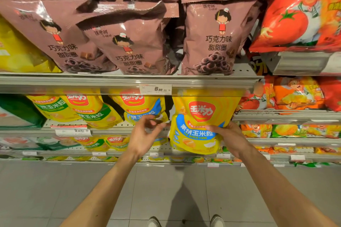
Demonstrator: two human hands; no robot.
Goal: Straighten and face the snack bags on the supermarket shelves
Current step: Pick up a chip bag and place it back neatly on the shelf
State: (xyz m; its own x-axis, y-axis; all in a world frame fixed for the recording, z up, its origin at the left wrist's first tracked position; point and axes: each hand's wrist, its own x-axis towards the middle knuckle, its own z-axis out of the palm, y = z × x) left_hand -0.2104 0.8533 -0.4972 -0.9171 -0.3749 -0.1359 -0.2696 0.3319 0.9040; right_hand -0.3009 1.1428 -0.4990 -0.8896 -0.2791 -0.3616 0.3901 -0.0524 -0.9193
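Observation:
A yellow and blue baked corn bag (199, 116) hangs out past the front edge of the second shelf (110, 129), upright and facing me. My right hand (227, 136) grips its right lower side, thumb across the blue label. My left hand (145, 132) hovers just left of the bag with fingers curled and apart, holding nothing. Behind it stands another yellow and blue corn bag (142, 107), and further left two yellow and green corn bags (88, 110). Above, three brown chocolate ring bags (129, 42) lean at different angles on the top shelf.
A price tag (156, 89) sits on the upper shelf rail (73, 81). Red tomato snack bags (302, 9) fill the right bay. Lower shelves hold small yellow, green and orange packs. Grey tiled floor (55, 190) and my shoes are below.

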